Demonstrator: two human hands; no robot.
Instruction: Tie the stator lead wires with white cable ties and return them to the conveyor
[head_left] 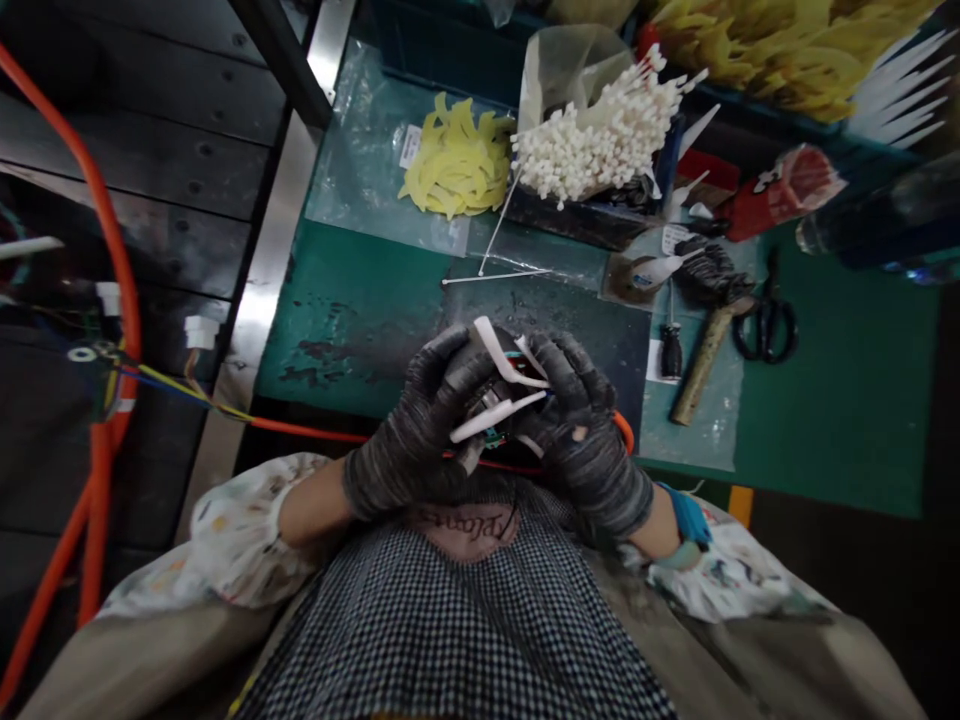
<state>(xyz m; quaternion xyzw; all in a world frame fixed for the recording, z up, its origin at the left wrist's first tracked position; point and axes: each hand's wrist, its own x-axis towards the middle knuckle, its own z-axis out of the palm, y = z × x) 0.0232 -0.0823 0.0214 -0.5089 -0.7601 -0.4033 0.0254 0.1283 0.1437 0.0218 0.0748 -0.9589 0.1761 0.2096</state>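
White cable tie [491, 418] lay diagonally across the wire bundle [504, 437], between left hand [416, 430] and right hand [581, 430], fingers of both closed around it.

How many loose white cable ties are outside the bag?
2: one cable tie lies flat on the mat, the other slants up toward the clear bag. More may be hidden.
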